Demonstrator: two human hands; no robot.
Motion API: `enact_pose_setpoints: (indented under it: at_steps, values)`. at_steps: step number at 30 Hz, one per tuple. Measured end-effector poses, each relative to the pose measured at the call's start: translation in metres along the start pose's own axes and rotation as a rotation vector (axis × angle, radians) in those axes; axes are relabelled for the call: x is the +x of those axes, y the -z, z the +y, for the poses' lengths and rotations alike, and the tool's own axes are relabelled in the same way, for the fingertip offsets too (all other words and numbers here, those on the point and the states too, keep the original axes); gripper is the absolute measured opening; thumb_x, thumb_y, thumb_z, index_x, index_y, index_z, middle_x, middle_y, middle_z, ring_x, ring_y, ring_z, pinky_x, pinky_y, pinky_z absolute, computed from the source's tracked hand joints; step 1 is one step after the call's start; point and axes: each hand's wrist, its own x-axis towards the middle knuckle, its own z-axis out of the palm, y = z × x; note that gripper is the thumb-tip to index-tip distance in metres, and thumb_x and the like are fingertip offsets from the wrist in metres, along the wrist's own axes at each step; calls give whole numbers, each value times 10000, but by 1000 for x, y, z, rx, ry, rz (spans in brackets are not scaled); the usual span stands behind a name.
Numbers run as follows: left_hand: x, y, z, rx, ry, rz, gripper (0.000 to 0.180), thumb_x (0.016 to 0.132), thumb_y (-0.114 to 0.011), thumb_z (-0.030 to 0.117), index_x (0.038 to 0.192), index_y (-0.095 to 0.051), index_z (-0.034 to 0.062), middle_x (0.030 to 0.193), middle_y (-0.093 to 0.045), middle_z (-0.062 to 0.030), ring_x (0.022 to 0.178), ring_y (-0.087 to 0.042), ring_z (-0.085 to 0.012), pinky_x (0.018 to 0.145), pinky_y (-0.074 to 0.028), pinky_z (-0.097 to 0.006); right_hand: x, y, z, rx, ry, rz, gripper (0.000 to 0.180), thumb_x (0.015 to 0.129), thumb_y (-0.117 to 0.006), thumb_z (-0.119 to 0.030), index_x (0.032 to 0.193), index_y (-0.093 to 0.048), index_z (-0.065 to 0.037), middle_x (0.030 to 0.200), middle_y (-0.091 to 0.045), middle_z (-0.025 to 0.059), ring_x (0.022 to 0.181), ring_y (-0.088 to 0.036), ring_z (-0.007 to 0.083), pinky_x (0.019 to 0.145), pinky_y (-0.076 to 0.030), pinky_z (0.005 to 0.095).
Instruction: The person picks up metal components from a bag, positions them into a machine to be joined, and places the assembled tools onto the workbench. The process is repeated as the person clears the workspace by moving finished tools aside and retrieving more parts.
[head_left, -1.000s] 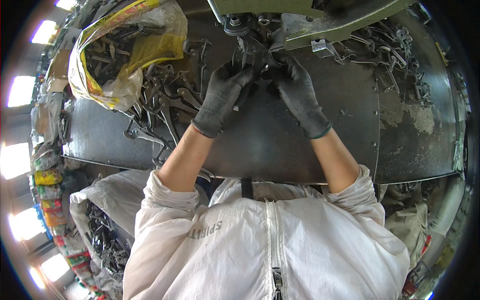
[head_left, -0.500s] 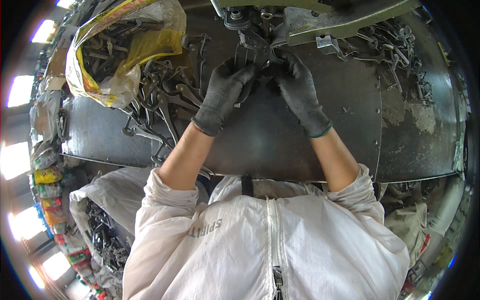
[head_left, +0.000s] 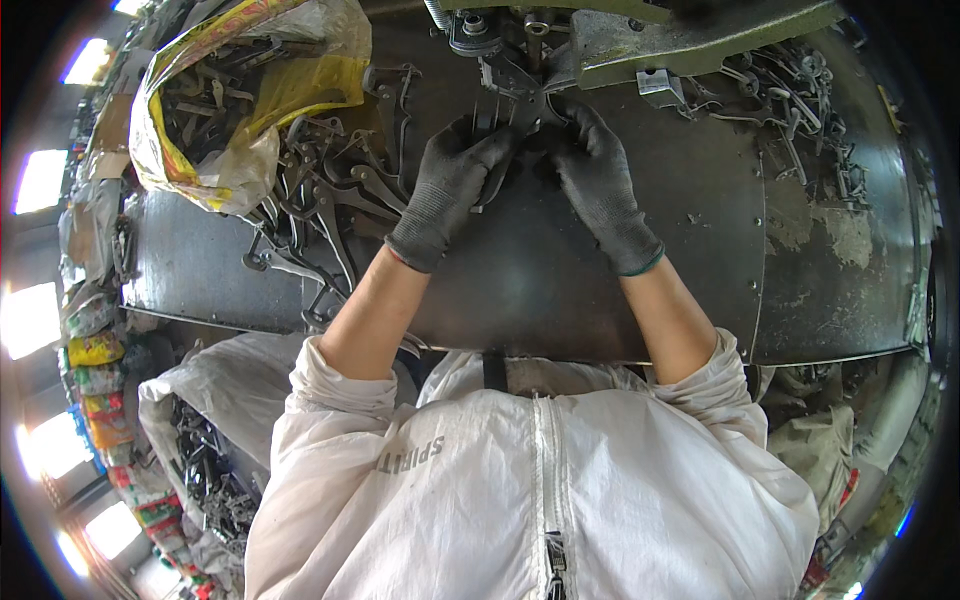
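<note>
Beneath the head of a green machine (head_left: pixel 690 48), a pair of metal locking pliers (head_left: pixel 530 104) sits with its jaw end up against the machine's lower tooling. My left hand (head_left: pixel 452 185), in a dark grey knitted glove, is closed round the handle side of the pliers. My right hand (head_left: pixel 597 175), gloved the same way, pinches the pliers from the other side, its fingertips partly hidden behind the metal. To the left of my left hand lies a heap of similar metal pliers (head_left: pixel 325 200), with curved jaws and long handles.
A yellow and clear plastic bag (head_left: pixel 315 85) full of metal parts stands at the far left of the dark metal table (head_left: pixel 600 300). More curved metal pieces (head_left: pixel 790 110) are piled at the far right. Below the table's left front edge is a white sack (head_left: pixel 235 375) of dark parts.
The pliers' jaw end has turned slightly under the machine, and my right fingers have shifted a little on it. Both hands otherwise keep nearly the same place.
</note>
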Motion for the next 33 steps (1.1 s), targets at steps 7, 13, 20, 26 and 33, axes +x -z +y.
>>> enact_pose_setpoints:
  at_steps: [7, 13, 20, 26, 33]
  values:
    - [-5, -3, 9, 32, 41, 13, 251, 987, -679, 236, 1123, -690, 25, 740, -615, 20, 593, -540, -44, 533, -409, -224, -2, -2, -3, 27, -6, -9, 370, 1034, -534, -5, 1404, -528, 14, 1158, -707, 101, 968, -689, 120, 762, -567, 285]
    - [-2, -1, 1, -67, 25, 11, 265, 972, -697, 157, 1157, -659, -29, 846, -675, -5, 641, -571, -44, 554, -452, -217, -2, -2, -7, -36, -31, 0, 372, 1029, -530, 7, 1401, -535, 11, 1155, -707, 104, 982, -693, 131, 789, -580, 290]
    - [-2, 0, 1, -28, 25, -4, 287, 979, -687, 153, 1187, -658, -44, 960, -698, -24, 818, -624, -66, 719, -508, -226, -3, -3, -6, -17, -15, 12, 372, 1023, -527, 16, 1395, -539, 12, 1155, -711, 93, 988, -698, 137, 799, -579, 292]
    - [-1, -2, 1, -4, 4, 16, 257, 983, -687, 227, 1140, -697, 25, 793, -654, 15, 609, -563, -33, 566, -457, -214, -2, -3, -7, -10, -12, 11, 383, 1013, -525, 37, 1395, -528, 16, 1136, -713, 93, 971, -696, 134, 791, -577, 288]
    - [-3, -4, 4, -31, -5, 3, 284, 985, -691, 194, 1179, -667, -12, 867, -679, -6, 664, -588, -45, 570, -460, -215, -3, -2, -3, 41, 22, -5, 378, 1002, -535, 52, 1378, -529, 22, 1110, -712, 95, 940, -689, 123, 765, -567, 280]
